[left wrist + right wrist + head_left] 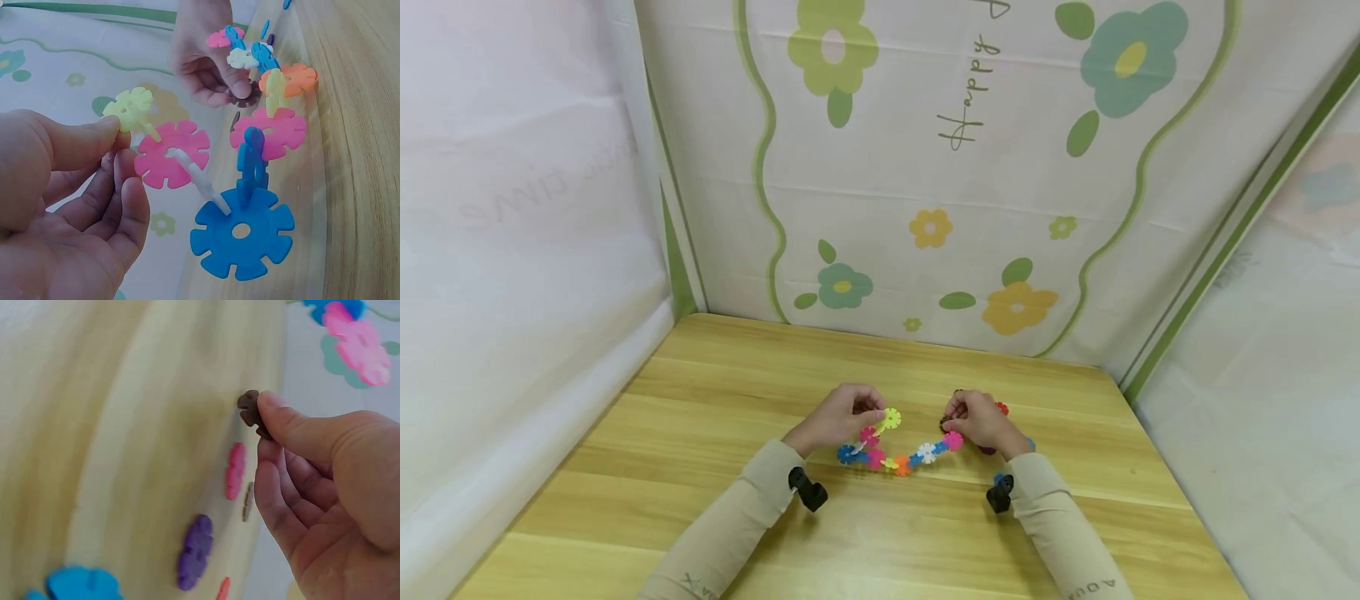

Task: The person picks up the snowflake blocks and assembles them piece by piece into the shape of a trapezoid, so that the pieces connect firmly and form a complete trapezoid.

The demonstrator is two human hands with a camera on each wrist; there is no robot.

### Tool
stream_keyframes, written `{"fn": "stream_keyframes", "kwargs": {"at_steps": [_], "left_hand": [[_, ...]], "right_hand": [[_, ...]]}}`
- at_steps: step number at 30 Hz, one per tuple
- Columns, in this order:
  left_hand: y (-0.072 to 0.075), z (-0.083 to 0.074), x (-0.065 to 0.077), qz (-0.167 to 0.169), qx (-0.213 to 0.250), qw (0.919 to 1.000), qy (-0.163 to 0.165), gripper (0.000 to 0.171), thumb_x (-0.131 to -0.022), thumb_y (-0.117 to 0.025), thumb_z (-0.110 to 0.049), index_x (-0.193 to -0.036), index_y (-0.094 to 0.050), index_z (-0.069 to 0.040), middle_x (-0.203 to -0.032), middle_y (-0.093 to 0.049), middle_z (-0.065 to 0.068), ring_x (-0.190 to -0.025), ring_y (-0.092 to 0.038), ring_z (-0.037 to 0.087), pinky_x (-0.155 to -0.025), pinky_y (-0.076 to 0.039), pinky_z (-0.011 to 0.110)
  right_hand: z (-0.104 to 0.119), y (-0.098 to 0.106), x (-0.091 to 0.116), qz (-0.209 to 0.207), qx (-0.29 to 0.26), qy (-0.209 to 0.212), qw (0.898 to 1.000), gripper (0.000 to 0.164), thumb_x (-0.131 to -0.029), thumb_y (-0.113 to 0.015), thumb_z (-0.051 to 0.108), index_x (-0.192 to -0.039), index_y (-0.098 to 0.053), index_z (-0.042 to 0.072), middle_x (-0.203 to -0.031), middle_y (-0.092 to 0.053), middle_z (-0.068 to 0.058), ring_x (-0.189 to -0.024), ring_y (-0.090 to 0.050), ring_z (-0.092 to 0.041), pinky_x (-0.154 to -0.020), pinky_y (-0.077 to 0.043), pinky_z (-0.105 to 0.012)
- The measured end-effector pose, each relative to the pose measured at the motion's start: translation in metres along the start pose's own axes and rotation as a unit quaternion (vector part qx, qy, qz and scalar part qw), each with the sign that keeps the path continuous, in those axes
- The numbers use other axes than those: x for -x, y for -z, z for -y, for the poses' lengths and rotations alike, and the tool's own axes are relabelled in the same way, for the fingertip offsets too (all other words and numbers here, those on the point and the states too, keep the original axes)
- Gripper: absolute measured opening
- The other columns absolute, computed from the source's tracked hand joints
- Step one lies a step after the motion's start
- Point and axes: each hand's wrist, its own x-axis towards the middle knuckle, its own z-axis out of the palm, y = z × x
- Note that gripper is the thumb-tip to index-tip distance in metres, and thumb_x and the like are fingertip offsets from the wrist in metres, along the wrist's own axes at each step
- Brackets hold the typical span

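My left hand (841, 417) pinches a yellow notched disc (129, 107) between thumb and fingers. That disc ends a linked chain of plastic snowflake discs, with a pink disc (172, 154), a white disc (201, 181) and a large blue disc (242, 234) following it. Farther along, the chain curves through an orange disc (902, 465) toward a pink end disc (953, 441) near my right hand (983, 418). Between its thumb and forefinger, the right hand holds a loose brown disc (251, 411), apart from the chain in the right wrist view.
Loose discs lie on the wooden table (880, 542) beside and beneath the right hand: purple (195, 553), pink (235, 472), another brown (248, 502), red (1002, 408) and blue (84, 586). Floral fabric walls (865, 167) stand at the back and both sides.
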Motion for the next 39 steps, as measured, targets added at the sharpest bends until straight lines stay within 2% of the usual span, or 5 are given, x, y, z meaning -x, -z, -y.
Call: {"fn": "stream_keyframes", "kwargs": {"at_steps": [7,13,23,32,39], "left_hand": [[-0.003,-0.001,-0.003,0.003,0.001,1.0000,-0.003,0.010,-0.107,-0.062,-0.013,-0.105,-0.070,-0.009,-0.097,-0.069,0.008,-0.081,-0.059,0.019,-0.069,-0.050,0.022],[-0.004,-0.004,-0.005,0.007,0.002,1.0000,-0.006,0.011,-0.108,-0.062,-0.014,-0.104,-0.070,-0.008,-0.094,-0.068,0.008,-0.077,-0.055,0.016,-0.067,-0.048,0.022],[-0.007,-0.008,-0.010,-0.004,-0.016,0.9998,-0.015,0.010,-0.107,-0.063,-0.014,-0.103,-0.070,-0.010,-0.092,-0.069,0.008,-0.077,-0.056,0.015,-0.069,-0.049,0.022],[-0.008,-0.013,-0.010,-0.006,-0.030,0.9992,-0.026,0.010,-0.107,-0.063,-0.012,-0.104,-0.070,-0.006,-0.096,-0.071,0.016,-0.079,-0.058,0.015,-0.070,-0.051,0.024],[-0.009,-0.015,-0.010,-0.006,-0.043,0.9981,-0.043,0.008,-0.106,-0.064,-0.011,-0.102,-0.070,-0.009,-0.094,-0.072,0.012,-0.079,-0.060,0.014,-0.071,-0.052,0.023]], "right_hand": [[0.012,0.013,0.005,-0.033,-0.036,-0.028,0.998,0.005,-0.099,-0.075,0.013,-0.095,-0.075,0.010,-0.091,-0.074,-0.004,-0.082,-0.070,-0.021,-0.068,-0.057,-0.027],[0.029,0.024,0.011,-0.043,-0.096,-0.033,0.994,0.009,-0.099,-0.076,0.021,-0.101,-0.078,0.012,-0.094,-0.077,-0.005,-0.094,-0.073,-0.038,-0.076,-0.061,-0.044],[0.069,0.026,0.016,-0.055,-0.202,-0.047,0.977,0.019,-0.096,-0.080,0.022,-0.105,-0.079,0.005,-0.097,-0.081,-0.010,-0.082,-0.076,-0.015,-0.074,-0.063,-0.029],[0.093,0.015,0.021,-0.070,-0.257,-0.038,0.963,0.019,-0.096,-0.080,0.017,-0.105,-0.078,0.001,-0.101,-0.080,-0.014,-0.086,-0.078,-0.023,-0.076,-0.065,-0.031],[0.095,0.010,0.021,-0.061,-0.259,-0.037,0.963,0.018,-0.096,-0.080,0.016,-0.104,-0.079,0.000,-0.100,-0.080,-0.014,-0.087,-0.078,-0.030,-0.076,-0.065,-0.034]]}}
